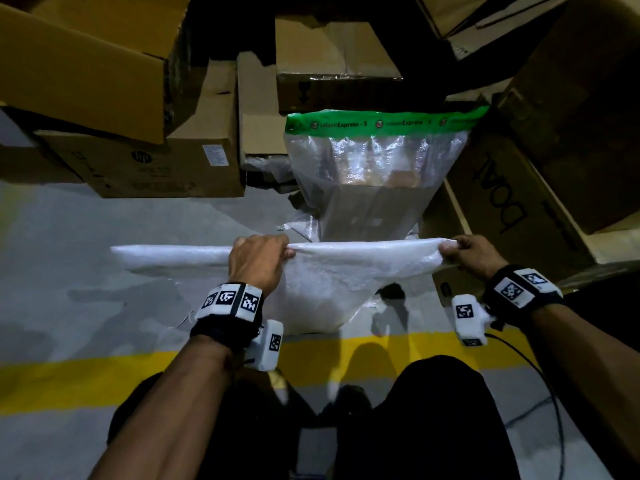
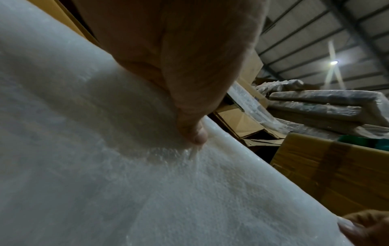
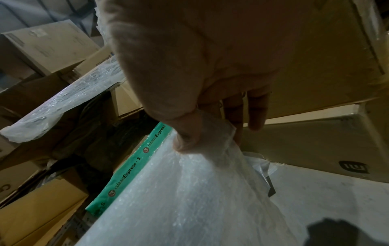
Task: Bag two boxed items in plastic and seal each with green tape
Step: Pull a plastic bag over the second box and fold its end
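Note:
Both my hands hold up a cloudy white plastic bag (image 1: 332,282) by its top edge above the grey floor. My left hand (image 1: 259,258) grips the edge near its middle, thumb pressed on the plastic (image 2: 147,183). My right hand (image 1: 464,251) pinches the bag's right corner (image 3: 210,174) between thumb and fingers. Behind it leans another plastic bag (image 1: 374,181) with a boxed item inside, its top closed by a strip of green tape (image 1: 384,122) printed "udaanExpress"; that tape (image 3: 134,168) also shows in the right wrist view.
Brown cardboard boxes crowd the back and sides: an HP box (image 1: 145,164) at left, a large printed box (image 1: 512,195) at right, more boxes (image 1: 332,53) behind. A yellow floor line (image 1: 104,375) runs across in front of my knees. A cable (image 1: 540,372) trails at right.

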Motion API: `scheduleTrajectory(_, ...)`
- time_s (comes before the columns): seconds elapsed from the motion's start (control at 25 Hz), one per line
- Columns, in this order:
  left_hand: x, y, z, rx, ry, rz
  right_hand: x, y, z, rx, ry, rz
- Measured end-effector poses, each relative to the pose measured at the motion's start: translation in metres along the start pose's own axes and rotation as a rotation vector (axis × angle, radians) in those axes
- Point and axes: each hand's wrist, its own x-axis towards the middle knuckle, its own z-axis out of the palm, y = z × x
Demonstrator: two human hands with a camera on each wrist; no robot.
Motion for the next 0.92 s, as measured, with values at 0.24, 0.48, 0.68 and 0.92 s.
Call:
scheduleTrajectory(0.24, 0.008, -0.014, 0.002, -0.028, 0.049, 0.056, 0.002, -0.049, 0.003, -0.549, -0.01, -0.056)
scheduleTrajectory(0.48, 0.015, -0.013, 0.002, -0.021, -0.014, 0.042, -0.042, -0.153, 0.1, -0.853, -0.218, -0.631)
scheduleTrajectory(0.68, 0.013, -0.025, -0.002, -0.002, -0.082, 0.016, -0.043, -0.17, 0.144, -0.86, -0.207, -0.665)
scheduleTrajectory(0.92, 0.02, -0.033, -0.005, -0.059, -0.012, 0.068, -0.012, -0.121, 0.098, -0.813, -0.107, -0.594)
